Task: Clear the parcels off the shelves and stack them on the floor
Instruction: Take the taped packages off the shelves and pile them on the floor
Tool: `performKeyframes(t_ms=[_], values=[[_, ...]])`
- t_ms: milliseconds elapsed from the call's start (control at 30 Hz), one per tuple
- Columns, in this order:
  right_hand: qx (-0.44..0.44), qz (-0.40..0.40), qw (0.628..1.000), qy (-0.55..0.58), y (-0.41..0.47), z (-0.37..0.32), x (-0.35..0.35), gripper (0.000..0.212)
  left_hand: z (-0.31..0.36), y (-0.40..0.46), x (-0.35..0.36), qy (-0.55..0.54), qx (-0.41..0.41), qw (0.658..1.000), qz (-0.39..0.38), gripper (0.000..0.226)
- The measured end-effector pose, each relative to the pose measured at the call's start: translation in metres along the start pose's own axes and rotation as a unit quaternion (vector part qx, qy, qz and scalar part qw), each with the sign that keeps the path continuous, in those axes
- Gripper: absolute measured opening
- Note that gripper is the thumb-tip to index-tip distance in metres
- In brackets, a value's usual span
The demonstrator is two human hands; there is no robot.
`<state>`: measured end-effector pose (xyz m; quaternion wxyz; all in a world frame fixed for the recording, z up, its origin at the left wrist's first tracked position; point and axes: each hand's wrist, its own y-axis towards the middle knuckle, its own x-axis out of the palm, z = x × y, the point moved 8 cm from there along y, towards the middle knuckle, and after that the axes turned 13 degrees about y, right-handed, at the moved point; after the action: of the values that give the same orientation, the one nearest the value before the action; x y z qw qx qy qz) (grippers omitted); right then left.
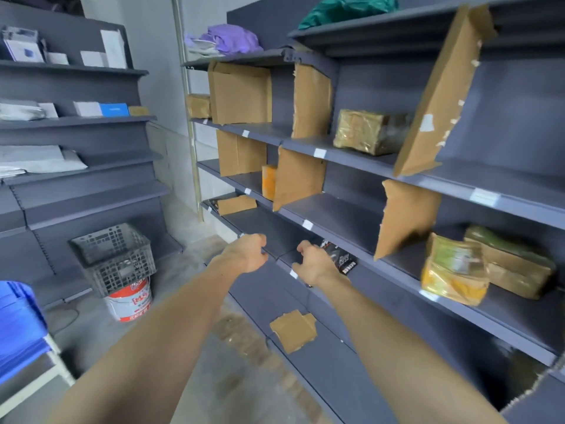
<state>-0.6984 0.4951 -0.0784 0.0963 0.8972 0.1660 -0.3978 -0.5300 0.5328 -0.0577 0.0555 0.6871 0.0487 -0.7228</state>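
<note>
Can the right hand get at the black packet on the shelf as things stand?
Probably yes: the right hand is already at the black packet, fingers against its near end, with nothing between them.

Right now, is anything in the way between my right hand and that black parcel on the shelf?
Nothing visible. The right hand is already at the black parcel, fingers against its near end, on the open shelf. The cardboard divider stands further right, clear of it.

2 hands (247, 254), 1 crate (114, 255), 1 bucket (130, 301), approx 6 cardboard dividers (308, 102).
</note>
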Motion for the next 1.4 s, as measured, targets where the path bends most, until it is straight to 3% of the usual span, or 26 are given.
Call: performKeyframes(t_ms=[233,500,733,1000,1200,1400], values=[[-0.001,0.027,0.999,-0.018,0.098,-0.064,0.035,0.045,-0.099,0.088,-0.026,-0.040,0.016,0.999,0.022,0.028],[0.003,0.037,0.998,-0.047,0.210,-0.085,0.052,0.050,-0.163,0.190,-0.043,-0.076,0.023,0.995,0.054,0.032],[-0.018,0.066,0.995,-0.076,0.333,-0.084,0.060,0.036,-0.190,0.300,-0.045,-0.023,0.050,0.996,0.065,0.013],[-0.037,0.090,0.992,-0.076,0.480,-0.112,0.063,0.035,-0.221,0.448,-0.054,-0.016,0.068,0.996,0.049,0.024],[0.012,0.114,0.988,-0.105,0.538,-0.102,0.060,0.035,-0.237,0.541,-0.035,-0.053,0.082,0.994,0.040,0.023],[0.020,0.181,0.977,-0.113,0.585,-0.087,0.055,0.028,-0.215,0.623,-0.027,-0.064,0.169,0.983,0.044,0.026]])
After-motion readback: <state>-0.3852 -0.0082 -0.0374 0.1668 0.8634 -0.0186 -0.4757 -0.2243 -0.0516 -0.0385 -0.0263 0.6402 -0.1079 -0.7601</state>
